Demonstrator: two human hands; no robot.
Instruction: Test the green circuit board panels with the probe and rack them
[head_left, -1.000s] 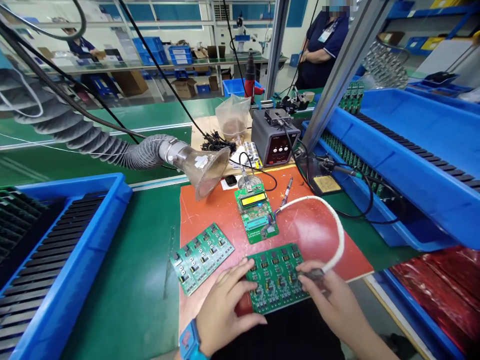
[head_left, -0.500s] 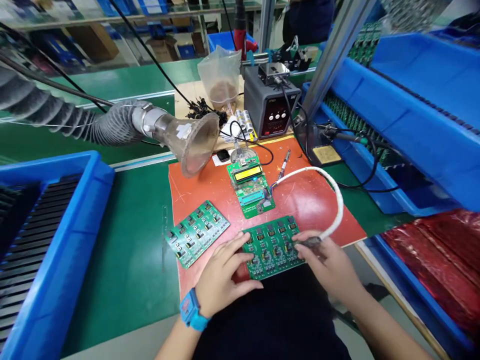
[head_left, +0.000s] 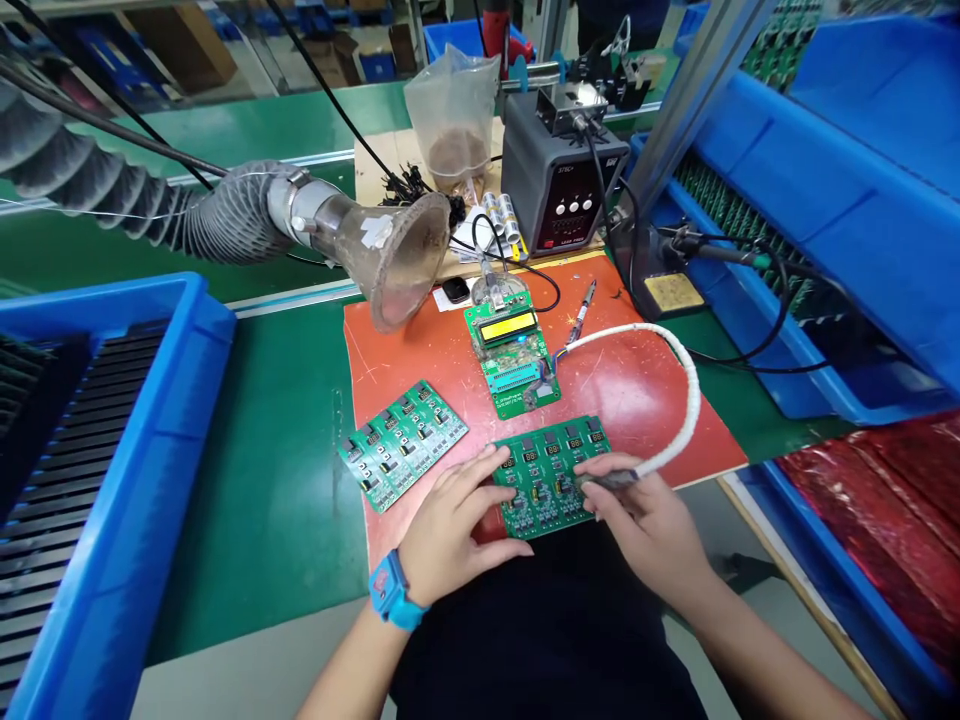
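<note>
Left hand (head_left: 450,520): one, fingers spread wide, fingertips on the left end of a green circuit panel (head_left: 551,490); blue watch (head_left: 394,588) at wrist. Right hand (head_left: 637,510): one, closed to a narrow pinch on a dark probe (head_left: 611,479), its tip at the panel. Panel: directly nearer the person than the display board (head_left: 514,355), lying on a red mat (head_left: 637,395); digit modules marked "88".

Second panel (head_left: 403,445): left of the display board, flat, partly on the mat.

Left blue bin (head_left: 184,350): far left of the display board, on the table (head_left: 277,450); holds black slotted racks (head_left: 105,450) and green boards. Clear bag (head_left: 454,110): behind the display board; brownish contents, unidentifiable. Right blue bin (head_left: 802,385): right of the display board; row of upright green boards (head_left: 731,225).

Grey control unit (head_left: 566,180): behind the display board; lettered "LEAD FREE". Print on the display board: too small to read.
</note>
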